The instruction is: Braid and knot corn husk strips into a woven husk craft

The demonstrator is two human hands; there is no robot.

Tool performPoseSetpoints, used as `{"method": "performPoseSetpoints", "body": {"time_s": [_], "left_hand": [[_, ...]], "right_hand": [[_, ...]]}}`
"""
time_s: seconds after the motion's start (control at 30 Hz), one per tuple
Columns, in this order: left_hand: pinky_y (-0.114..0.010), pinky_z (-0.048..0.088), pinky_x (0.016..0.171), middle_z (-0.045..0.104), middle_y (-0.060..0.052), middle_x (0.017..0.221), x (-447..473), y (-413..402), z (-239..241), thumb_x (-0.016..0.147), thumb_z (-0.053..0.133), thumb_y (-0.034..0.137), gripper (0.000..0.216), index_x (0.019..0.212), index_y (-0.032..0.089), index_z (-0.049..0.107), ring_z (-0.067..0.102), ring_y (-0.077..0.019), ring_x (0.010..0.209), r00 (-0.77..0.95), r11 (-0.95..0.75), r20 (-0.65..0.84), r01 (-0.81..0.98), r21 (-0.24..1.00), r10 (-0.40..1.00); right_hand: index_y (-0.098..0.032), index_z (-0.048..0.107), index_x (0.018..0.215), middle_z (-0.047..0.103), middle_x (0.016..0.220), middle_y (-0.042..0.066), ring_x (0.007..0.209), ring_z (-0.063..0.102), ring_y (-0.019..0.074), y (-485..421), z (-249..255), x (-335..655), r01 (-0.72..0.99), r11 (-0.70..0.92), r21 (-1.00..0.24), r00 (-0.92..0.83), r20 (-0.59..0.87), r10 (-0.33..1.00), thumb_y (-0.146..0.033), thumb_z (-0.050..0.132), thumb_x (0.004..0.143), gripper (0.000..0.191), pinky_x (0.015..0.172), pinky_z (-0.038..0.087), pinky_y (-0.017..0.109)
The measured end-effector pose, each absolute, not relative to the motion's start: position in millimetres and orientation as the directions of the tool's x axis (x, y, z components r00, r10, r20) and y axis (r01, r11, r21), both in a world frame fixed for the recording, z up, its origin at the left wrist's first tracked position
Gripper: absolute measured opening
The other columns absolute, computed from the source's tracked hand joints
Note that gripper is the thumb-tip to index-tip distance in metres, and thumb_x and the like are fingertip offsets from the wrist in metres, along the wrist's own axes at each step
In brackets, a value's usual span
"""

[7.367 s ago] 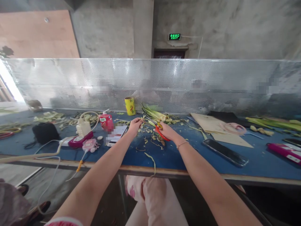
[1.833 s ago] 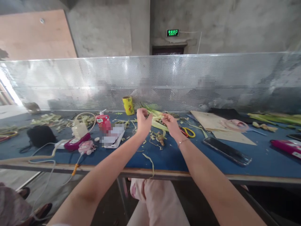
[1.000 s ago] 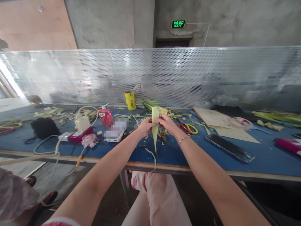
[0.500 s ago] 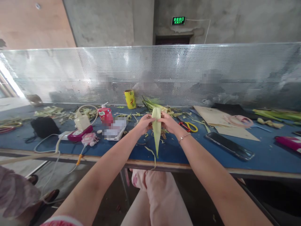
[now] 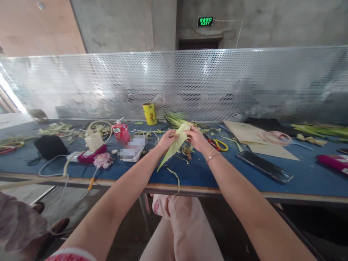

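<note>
A pale green corn husk leaf (image 5: 175, 146) is held above the blue table, its broad end up and its pointed tip slanting down to the left. My left hand (image 5: 168, 139) pinches its left edge, fingers closed. On the other side, my right hand (image 5: 196, 137) grips the upper right edge near the broad end, a bracelet at its wrist. Behind the hands lies a heap of green leaves (image 5: 174, 119). Below them a thin husk strip (image 5: 176, 179) hangs over the table edge. Dry brown scraps (image 5: 187, 152) lie under my right hand.
Scissors (image 5: 221, 145) with red and yellow handles and a black phone (image 5: 265, 166) lie to the right. Leftward are a white power bank (image 5: 133, 149), a red drink carton (image 5: 121, 132) and cables. A yellow roll (image 5: 149, 113) stands behind, before a perforated metal screen (image 5: 174, 79).
The husk leaf has turned from hanging straight down to slanting, its tip swinging to the left. Both hands still hold it, and my right hand has shifted slightly.
</note>
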State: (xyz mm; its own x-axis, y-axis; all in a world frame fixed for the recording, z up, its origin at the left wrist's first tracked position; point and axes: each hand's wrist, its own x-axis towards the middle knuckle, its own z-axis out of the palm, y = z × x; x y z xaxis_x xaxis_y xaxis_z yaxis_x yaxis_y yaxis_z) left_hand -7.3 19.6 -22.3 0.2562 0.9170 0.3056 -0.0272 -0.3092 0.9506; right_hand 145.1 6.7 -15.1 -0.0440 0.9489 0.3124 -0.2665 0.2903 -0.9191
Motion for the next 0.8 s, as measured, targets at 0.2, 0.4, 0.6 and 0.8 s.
{"method": "performPoseSetpoints", "body": {"time_s": [0.2, 0.4, 0.6, 0.8], "left_hand": [[-0.020, 0.038, 0.048, 0.058, 0.005, 0.063, -6.8, 15.6, -18.8, 0.065, 0.071, 0.043, 0.037, 0.083, 0.019, 0.048, 0.050, -0.0076, 0.049, 0.321, -0.301, 0.302, -0.054, 0.952, 0.898], [-0.021, 0.040, 0.052, 0.058, 0.004, 0.065, -5.3, 11.0, -15.5, 0.071, 0.068, 0.037, 0.030, 0.087, 0.019, 0.050, 0.051, -0.0080, 0.051, 0.311, -0.260, 0.259, -0.037, 0.965, 0.915], [-0.025, 0.045, 0.071, 0.062, -0.002, 0.087, -0.7, 9.1, -15.0, 0.066, 0.069, 0.016, 0.024, 0.085, 0.017, 0.053, 0.056, -0.0096, 0.071, 0.171, -0.454, 0.431, 0.125, 0.882, 0.886], [-0.029, 0.047, 0.076, 0.066, -0.004, 0.081, 2.5, 6.7, -10.9, 0.062, 0.064, 0.012, 0.020, 0.082, 0.016, 0.061, 0.060, -0.0138, 0.074, 0.309, -0.358, 0.368, -0.090, 0.929, 0.877]], "right_hand": [[-0.022, 0.054, 0.082, 0.063, 0.079, -0.001, 0.074, 0.059, 0.0158, 3.2, -13.0, 147.6, -0.325, 0.281, -0.903, -0.097, 0.327, 0.940, -0.030, 0.071, 0.057, 0.031, 0.064, 0.046, 0.029], [-0.023, 0.047, 0.073, 0.052, 0.064, -0.006, 0.052, 0.047, 0.0084, 2.9, -12.1, 150.5, -0.253, 0.381, -0.889, 0.031, 0.386, 0.922, -0.032, 0.075, 0.055, 0.035, 0.046, 0.034, 0.022], [-0.023, 0.046, 0.076, 0.048, 0.060, -0.008, 0.045, 0.037, 0.0059, 1.0, -10.1, 145.7, -0.232, 0.375, -0.898, 0.043, 0.376, 0.926, -0.035, 0.076, 0.055, 0.038, 0.042, 0.028, 0.022], [-0.021, 0.054, 0.088, 0.048, 0.062, -0.006, 0.051, 0.042, 0.0074, -2.3, -8.7, 140.6, -0.242, 0.304, -0.921, -0.148, 0.344, 0.927, -0.039, 0.075, 0.059, 0.041, 0.049, 0.033, 0.024]]}}
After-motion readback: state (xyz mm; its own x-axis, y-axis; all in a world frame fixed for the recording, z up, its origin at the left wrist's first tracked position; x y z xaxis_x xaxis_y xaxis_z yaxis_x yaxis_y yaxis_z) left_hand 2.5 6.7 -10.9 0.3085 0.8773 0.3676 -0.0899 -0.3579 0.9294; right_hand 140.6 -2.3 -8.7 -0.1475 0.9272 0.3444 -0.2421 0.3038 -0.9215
